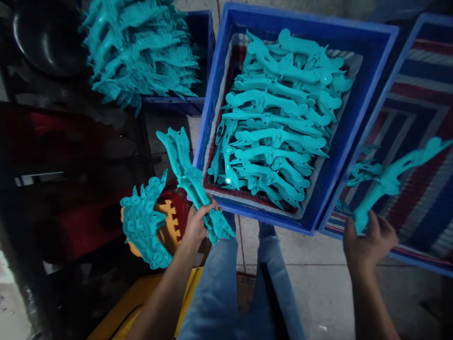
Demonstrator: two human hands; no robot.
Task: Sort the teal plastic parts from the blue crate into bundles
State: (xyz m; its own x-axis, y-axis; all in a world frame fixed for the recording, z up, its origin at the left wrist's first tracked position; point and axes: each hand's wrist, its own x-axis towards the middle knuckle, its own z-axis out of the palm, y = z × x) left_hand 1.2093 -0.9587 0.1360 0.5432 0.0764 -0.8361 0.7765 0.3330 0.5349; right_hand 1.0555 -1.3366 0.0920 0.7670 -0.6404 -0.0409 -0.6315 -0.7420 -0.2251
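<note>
My left hand (197, 223) is closed around a stack of long teal plastic parts (187, 174), held upright over my left knee beside the middle blue crate (215, 99). My right hand (368, 238) grips another teal plastic part (389, 182) by its lower end, holding it over the right blue crate (406, 61). That crate has a striped liner and a few teal parts (364, 170) lying in it. The middle crate is filled with several rows of the same teal parts (279, 118).
A third blue crate (201, 33) at the back left is heaped with teal parts (141, 47). A bundle of teal parts (145, 222) rests on a red and yellow object (173, 217) at lower left. My jeans-clad legs (219, 293) are below. The concrete floor (318, 278) shows between.
</note>
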